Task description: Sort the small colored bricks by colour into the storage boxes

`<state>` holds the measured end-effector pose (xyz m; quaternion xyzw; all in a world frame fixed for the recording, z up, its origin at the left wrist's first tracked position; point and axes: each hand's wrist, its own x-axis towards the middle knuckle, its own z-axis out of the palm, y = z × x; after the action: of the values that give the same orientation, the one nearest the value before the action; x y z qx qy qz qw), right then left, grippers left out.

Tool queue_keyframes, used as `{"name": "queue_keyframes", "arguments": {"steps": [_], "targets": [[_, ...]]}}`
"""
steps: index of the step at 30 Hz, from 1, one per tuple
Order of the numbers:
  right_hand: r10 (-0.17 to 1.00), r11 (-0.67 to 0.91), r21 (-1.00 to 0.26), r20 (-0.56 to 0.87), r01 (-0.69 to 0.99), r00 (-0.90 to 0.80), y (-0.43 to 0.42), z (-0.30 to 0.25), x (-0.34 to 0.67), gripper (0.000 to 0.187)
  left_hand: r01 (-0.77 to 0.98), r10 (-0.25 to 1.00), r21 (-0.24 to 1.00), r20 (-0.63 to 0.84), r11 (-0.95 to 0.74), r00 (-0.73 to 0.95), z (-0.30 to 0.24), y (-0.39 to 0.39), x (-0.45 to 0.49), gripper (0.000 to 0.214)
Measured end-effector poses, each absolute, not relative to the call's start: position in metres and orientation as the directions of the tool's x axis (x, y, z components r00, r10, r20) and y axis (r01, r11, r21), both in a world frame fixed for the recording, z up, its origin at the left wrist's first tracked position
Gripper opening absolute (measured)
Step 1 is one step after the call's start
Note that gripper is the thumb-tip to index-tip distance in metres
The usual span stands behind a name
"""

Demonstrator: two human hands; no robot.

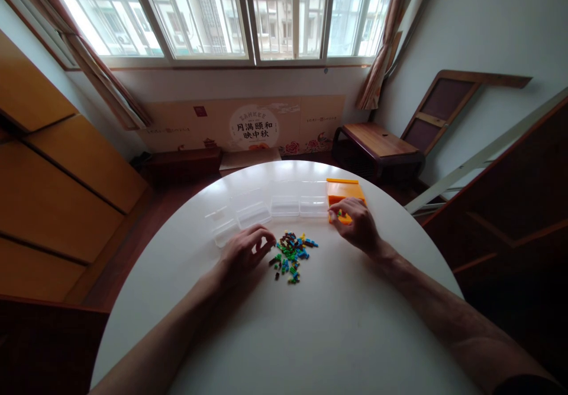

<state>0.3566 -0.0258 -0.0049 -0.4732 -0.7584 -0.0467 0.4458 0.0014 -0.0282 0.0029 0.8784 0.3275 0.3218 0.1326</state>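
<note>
A small pile of toy building bricks in green, blue, brown and yellow lies loose on the round white table. My left hand rests at the pile's left edge, fingers curled and tips close together beside the bricks. Over the front of an orange plastic box is my right hand, its thumb and forefinger pinched near the box's left side. Some green bits show inside that box, partly covered by the hand. Whatever either set of fingertips holds is too small to make out.
Several clear plastic boxes with raised lids, among them a clear box, stand in an arc left of the orange one. Beyond the table are a wooden stool, a printed cardboard panel and a window. Orange cabinets stand left.
</note>
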Motion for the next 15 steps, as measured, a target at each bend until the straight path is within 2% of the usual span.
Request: {"name": "queue_keyframes", "arguments": {"steps": [7,10,15], "targets": [[0.514,0.832,-0.280,0.714,0.479,-0.476,-0.048,0.004,0.312,0.004,0.327,0.729,0.687,0.442,-0.650,0.522,0.003,-0.040,0.026,0.018],[0.470,0.872,-0.263,0.686,0.413,-0.556,-0.050,0.003,0.306,0.005,0.293,0.758,0.751,0.394,-0.592,0.520,0.006,-0.044,0.034,0.022],[0.414,0.898,-0.205,0.697,0.390,-0.586,-0.050,0.003,0.307,0.012,0.246,0.764,0.802,0.351,-0.544,0.541,0.005,-0.046,0.041,0.026]]}}
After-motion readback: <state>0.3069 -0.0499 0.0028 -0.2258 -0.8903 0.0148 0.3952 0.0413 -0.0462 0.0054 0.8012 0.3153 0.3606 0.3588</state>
